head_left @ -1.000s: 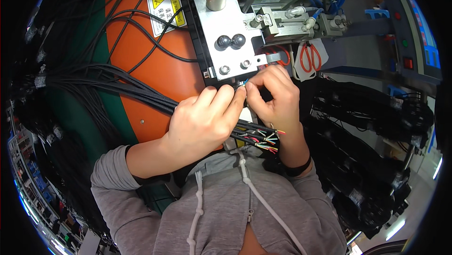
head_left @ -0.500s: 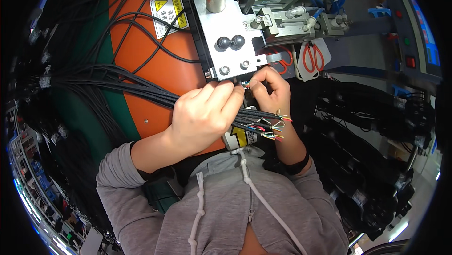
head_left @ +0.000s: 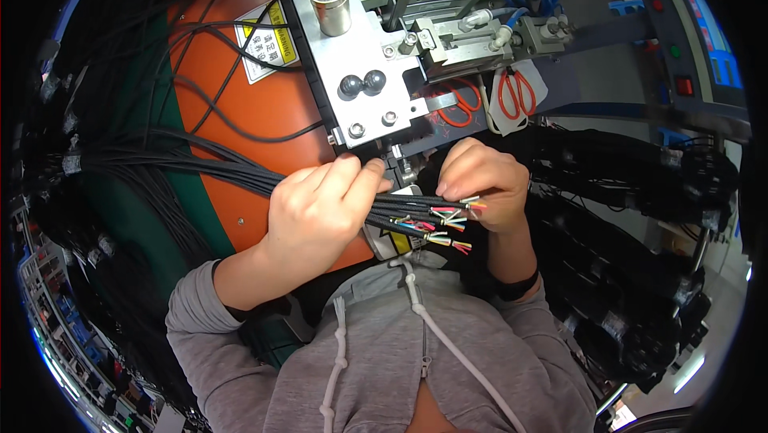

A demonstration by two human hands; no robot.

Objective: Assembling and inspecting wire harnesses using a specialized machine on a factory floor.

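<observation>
My left hand (head_left: 318, 207) is closed around a bundle of black cables (head_left: 240, 167) in front of the metal machine head. Past its fingers the stripped cable ends (head_left: 436, 223) fan out, showing thin red, white, yellow and blue wires. My right hand (head_left: 490, 183) is curled with its fingertips together, right at the uppermost cable end. Whatever lies between those fingertips is hidden. Above both hands is the machine's silver block (head_left: 372, 53), which carries two black ball knobs (head_left: 362, 84). A small metal fitting (head_left: 402, 162) sits under its lower edge, between the hands.
Red-handled scissors (head_left: 516, 94) lie right of the machine, with another red-handled pair (head_left: 460, 109) beside it. Pneumatic cylinders with blue hoses (head_left: 512, 13) fill the upper middle. An orange panel (head_left: 232, 105) is on the left. Thick black cable bundles (head_left: 632, 169) hang at right.
My right hand has come away from the machine's lower edge, down and right to the cable ends. My left hand has drawn slightly back from the machine with the bundle. The view has shifted.
</observation>
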